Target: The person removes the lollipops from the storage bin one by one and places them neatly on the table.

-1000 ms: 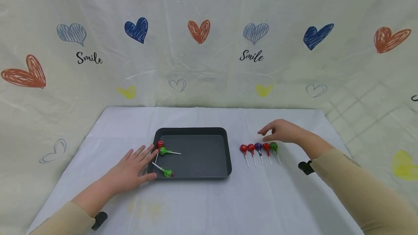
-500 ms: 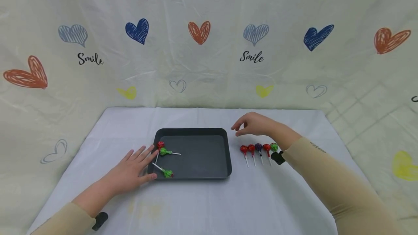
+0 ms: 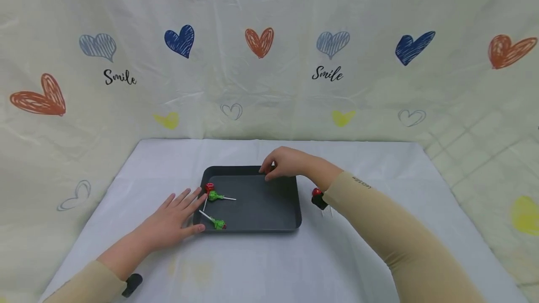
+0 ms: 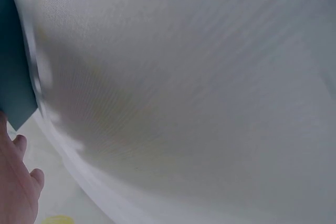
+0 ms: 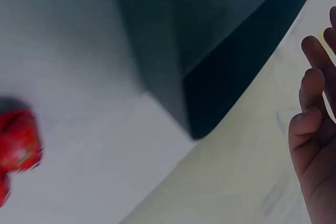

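A dark grey tray (image 3: 257, 205) lies on the white cloth. My left hand (image 3: 174, 219), fingers spread and straight, rests at its left rim. Inside, near that hand, lie a red lollipop (image 3: 209, 187), a green lollipop (image 3: 214, 196) and another green lollipop (image 3: 218, 224). My right hand (image 3: 285, 162) hovers over the tray's back right part with loosely bent fingers; I see nothing held in it, and the right wrist view shows bare fingertips (image 5: 307, 120). Right of the tray, a red lollipop (image 3: 316, 192) peeks out by the right sleeve, which hides the others in that row.
The white-clothed table (image 3: 252, 265) stretches around the tray. Behind it hangs a pale backdrop (image 3: 286, 92) with printed hearts. A black strap piece (image 3: 319, 201) sits at the right wrist, close above the lollipops. The left wrist view shows mostly cloth.
My right hand has swept left from above the lollipop row to over the tray, and its sleeve now covers most of that row. The left hand stays in place.
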The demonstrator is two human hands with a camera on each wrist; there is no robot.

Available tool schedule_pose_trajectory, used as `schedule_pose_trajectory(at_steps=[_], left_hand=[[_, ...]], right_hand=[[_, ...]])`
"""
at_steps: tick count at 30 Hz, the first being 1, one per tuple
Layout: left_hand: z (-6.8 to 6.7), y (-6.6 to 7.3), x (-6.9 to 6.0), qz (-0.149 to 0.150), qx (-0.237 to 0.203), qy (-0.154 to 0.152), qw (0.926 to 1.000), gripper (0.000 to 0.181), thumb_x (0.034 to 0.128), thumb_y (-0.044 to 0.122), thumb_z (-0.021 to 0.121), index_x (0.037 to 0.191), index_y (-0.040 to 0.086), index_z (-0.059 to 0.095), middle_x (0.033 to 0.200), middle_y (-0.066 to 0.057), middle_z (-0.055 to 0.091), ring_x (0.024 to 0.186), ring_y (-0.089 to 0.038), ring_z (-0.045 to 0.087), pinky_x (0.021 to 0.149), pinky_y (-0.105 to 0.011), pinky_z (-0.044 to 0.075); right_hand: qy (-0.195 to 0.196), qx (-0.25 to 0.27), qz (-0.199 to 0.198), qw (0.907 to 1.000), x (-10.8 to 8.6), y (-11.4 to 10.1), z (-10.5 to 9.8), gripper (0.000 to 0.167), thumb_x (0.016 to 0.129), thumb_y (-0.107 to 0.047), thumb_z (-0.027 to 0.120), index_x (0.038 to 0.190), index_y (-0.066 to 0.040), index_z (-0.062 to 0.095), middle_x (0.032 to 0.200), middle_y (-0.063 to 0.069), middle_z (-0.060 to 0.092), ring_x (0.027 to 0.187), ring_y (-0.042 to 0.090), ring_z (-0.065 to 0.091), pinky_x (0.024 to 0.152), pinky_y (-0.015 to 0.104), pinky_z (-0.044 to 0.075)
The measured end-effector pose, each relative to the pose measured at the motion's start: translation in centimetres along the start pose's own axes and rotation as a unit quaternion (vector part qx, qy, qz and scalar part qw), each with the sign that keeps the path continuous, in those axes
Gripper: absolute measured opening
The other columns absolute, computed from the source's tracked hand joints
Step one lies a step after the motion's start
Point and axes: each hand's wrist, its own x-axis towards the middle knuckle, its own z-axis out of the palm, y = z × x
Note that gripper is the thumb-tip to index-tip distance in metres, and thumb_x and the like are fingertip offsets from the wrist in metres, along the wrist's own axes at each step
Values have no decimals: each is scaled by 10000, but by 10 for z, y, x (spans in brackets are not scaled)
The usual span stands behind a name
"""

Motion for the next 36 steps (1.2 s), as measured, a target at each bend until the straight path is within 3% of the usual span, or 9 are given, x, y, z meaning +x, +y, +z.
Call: schedule_pose_trajectory(at_steps=[8,19,26,36], left_hand=[[-3,2,-1,50,18,-11,10000,856,910,675,530,1579,200,286,1640,-56,222,1480,-397,198,1149,-657,154],[-2,1,1,-32,-15,-64,10000,870,901,698,520,1581,212,281,1642,-46,218,1484,-390,190,1151,-656,144],[-2,3,2,-118,88,-192,9997,874,901,703,515,1586,222,264,1649,-21,192,1498,-359,169,1168,-633,136],[-3,2,0,-12,21,-32,10000,844,910,679,528,1574,208,304,1634,-50,243,1476,-394,211,1143,-660,166]], right_hand=[[-346,-455,-493,9971,35,-31,15,284,889,-246,766,1153,-144,751,1032,-81,707,913,57,612,828,260,515],[-942,-1162,-571,9871,69,-53,45,228,896,-241,760,1119,-191,753,1007,-103,681,897,41,604,800,216,510],[-850,-1680,-642,9800,81,-58,62,239,899,-296,754,1123,-214,747,1008,-112,680,879,35,599,807,224,506],[-743,-2087,-705,9726,88,-67,75,155,907,-296,745,1037,-212,750,918,-120,667,817,48,586,773,218,510]])
